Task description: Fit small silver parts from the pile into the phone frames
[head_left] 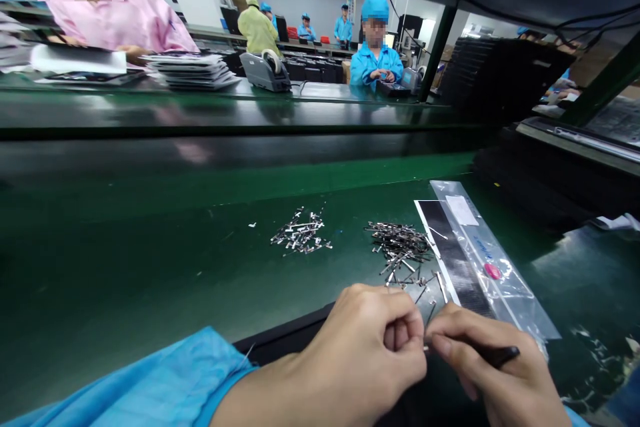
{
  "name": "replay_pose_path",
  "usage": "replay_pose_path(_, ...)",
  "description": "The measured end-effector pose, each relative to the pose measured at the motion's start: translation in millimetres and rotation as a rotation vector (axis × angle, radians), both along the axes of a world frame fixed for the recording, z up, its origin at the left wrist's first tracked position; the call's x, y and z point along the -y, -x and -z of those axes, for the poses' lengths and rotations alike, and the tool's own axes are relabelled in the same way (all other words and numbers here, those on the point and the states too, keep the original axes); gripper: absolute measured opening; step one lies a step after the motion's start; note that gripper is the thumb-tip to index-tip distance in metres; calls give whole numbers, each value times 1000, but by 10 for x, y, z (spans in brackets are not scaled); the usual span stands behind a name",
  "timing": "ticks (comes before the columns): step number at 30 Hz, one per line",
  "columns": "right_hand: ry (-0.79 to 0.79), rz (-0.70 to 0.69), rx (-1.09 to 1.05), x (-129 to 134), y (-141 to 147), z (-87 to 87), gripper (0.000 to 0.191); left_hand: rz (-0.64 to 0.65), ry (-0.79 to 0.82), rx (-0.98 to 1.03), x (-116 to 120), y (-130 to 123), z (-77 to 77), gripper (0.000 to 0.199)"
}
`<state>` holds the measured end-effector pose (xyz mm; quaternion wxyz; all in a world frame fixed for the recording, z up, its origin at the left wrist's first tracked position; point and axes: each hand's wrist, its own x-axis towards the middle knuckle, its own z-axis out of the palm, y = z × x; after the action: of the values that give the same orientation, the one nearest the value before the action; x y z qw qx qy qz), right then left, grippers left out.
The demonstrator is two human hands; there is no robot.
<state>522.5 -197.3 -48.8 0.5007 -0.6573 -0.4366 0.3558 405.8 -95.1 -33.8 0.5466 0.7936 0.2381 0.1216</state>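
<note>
My left hand [373,337] is closed in a pinch, thumb against forefinger. A tiny pale tip shows at its thumb, but what it holds is too small to make out. Right against it, my right hand [493,353] grips a slim dark tool [507,355] whose rounded end sticks out past the fingers; its working tip is hidden. Both hands are over a black flat object [295,337], mostly covered by them. Just beyond lies a pile of thin black-and-silver strips [400,243], with a few loose ones nearer the fingers. Farther left is a smaller pile of similar pieces [301,232].
A clear plastic bag [505,287] with a red sticker overlaps a black sheet with white edges [460,253]. Dark stacked trays [505,73] stand at the right. Across the green bench [125,233], co-workers sit near tape dispensers [265,71] and a stack of sheets [193,71].
</note>
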Motion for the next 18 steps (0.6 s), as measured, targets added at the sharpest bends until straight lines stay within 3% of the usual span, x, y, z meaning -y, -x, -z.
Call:
replay_pose_path(4, -15, -26, 15, -8, -5, -19, 21, 5, 252, -65, -25, 8, -37, 6)
replay_pose_path(10, 3, 27, 126, -25, 46, -83, 20, -21, 234, -83, -34, 4, -110, 6)
replay_pose_path(14, -49, 25, 89, 6, -5, -98, 19, 2, 444, -28, -112, 11, -166, 14)
replay_pose_path(18, -137, -61, 242, 11, -64, -97, 16, 44, 654, -68, -135, 49, -136, 24)
